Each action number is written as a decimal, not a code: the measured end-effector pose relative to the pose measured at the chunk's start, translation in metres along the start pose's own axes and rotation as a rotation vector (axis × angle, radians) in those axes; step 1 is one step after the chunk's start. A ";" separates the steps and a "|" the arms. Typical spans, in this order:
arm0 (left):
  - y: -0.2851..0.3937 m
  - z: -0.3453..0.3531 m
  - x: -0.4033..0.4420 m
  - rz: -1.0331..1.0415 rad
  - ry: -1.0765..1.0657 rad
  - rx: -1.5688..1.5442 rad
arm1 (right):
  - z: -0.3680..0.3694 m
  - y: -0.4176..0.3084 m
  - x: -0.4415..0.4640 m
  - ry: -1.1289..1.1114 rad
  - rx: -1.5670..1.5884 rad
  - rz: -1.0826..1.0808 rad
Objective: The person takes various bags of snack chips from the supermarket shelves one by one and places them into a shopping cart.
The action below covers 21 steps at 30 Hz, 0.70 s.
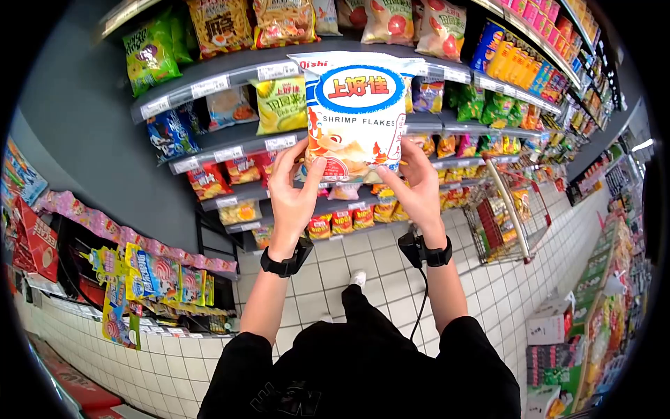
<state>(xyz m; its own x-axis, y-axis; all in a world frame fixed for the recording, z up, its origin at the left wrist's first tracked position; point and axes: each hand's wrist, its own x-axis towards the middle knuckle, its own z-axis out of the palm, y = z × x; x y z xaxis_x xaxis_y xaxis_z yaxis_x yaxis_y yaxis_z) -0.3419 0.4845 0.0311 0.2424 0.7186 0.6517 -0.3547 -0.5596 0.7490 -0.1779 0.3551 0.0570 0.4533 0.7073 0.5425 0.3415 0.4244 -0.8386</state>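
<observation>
Both hands hold up a white and blue bag of shrimp flakes [357, 105], its printed front facing me. My left hand [292, 192] grips the lower left side, thumb on the front and fingers behind. On the lower right side, my right hand [417, 183] is closed the same way. The fingertips behind the bag are hidden. Black straps with small devices sit on both wrists, and a cable hangs from the right one. Beyond the bag, the snack shelf [248, 143] carries a yellow-green bag [281, 105] and several other packets.
A shopping cart [508, 216] with packets in it stands on the tiled floor to the right. Hanging candy packets [167, 276] line a rack at left. Cartons [548, 325] and a goods display are at lower right. A dark pillar [84, 105] rises at upper left.
</observation>
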 end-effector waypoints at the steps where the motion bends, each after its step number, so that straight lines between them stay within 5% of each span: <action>1: 0.006 0.002 -0.017 -0.035 -0.015 -0.020 | -0.005 -0.006 -0.017 0.005 -0.008 0.006; 9: 0.021 0.008 -0.029 -0.148 -0.099 -0.098 | -0.011 -0.029 -0.046 0.091 -0.081 0.097; 21: 0.064 0.200 -0.133 -0.244 -0.421 -0.319 | -0.201 -0.085 -0.182 0.417 -0.216 0.157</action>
<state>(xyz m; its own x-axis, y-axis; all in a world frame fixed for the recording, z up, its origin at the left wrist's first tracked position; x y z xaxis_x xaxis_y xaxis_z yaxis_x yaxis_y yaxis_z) -0.2162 0.2704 0.0161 0.6663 0.5484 0.5052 -0.4825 -0.1993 0.8529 -0.1240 0.0771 0.0393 0.7884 0.4482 0.4212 0.3860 0.1727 -0.9062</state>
